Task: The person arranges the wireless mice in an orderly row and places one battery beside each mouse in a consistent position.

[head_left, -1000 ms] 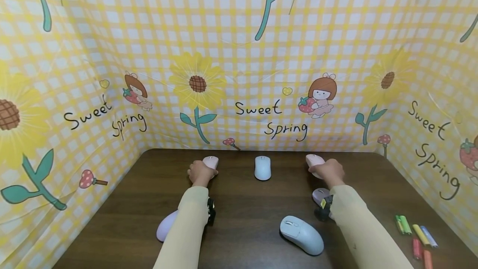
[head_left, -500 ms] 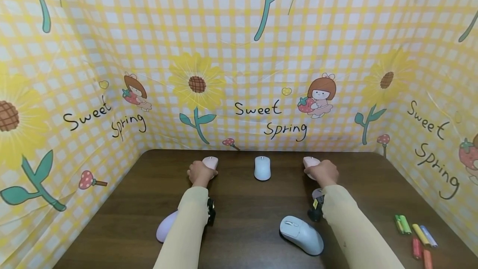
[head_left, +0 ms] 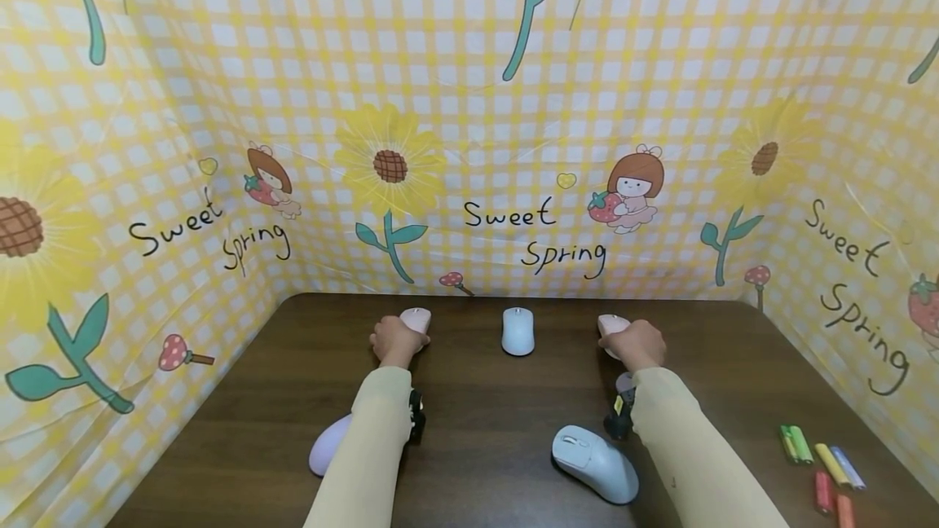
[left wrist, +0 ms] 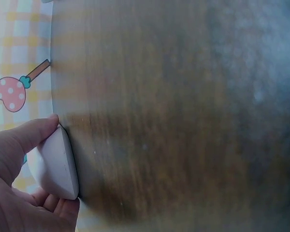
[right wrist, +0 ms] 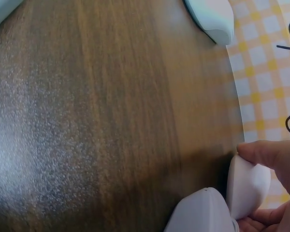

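Note:
At the far left of the table, my left hand [head_left: 396,341] grips a pale pink computer mouse [head_left: 416,319] by its sides. The left wrist view shows thumb and fingers on opposite edges of this mouse [left wrist: 58,166], its base at the tabletop. On the far right, my right hand [head_left: 637,343] holds another pale pink mouse [head_left: 611,324], thumb on one side and fingers on the other. Just nearer than it lies a light purple mouse [right wrist: 203,212], mostly hidden by my right wrist in the head view. A white mouse [head_left: 517,331] sits between both hands.
A larger grey-blue mouse [head_left: 596,464] lies angled near the front. Beside my left forearm is a lilac mouse [head_left: 328,448], partly covered by the sleeve. Several coloured batteries [head_left: 831,464] lie at the right edge. A checked cloth [head_left: 469,129] surrounds the dark table [head_left: 469,446].
My right hand has shifted left and slightly nearer with its pink mouse, and the forearm now covers more of the purple mouse. My left hand stays in place.

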### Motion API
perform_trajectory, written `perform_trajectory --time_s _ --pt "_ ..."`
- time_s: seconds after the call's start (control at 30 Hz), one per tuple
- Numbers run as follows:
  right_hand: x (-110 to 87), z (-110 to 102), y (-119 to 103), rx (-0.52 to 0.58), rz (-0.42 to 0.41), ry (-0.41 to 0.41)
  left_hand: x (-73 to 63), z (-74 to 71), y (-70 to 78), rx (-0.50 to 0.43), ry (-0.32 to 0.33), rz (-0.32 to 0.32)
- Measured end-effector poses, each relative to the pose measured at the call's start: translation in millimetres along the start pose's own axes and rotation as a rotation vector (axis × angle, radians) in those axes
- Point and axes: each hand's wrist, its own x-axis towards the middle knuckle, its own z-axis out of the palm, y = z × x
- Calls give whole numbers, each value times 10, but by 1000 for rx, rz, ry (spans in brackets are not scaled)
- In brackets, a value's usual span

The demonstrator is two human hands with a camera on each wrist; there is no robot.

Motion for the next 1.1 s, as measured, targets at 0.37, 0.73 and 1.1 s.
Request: perform_trajectory --time_s 0.37,0.73,1.1 --pt "25 30 2 -44 3 -19 -35 -25 8 -2 6 -8" --pt "8 47 2 -55 -3 -19 -45 -25 5 7 7 -7" --pt "24 95 12 -79 6 14 -75 -50 27 22 18 21"
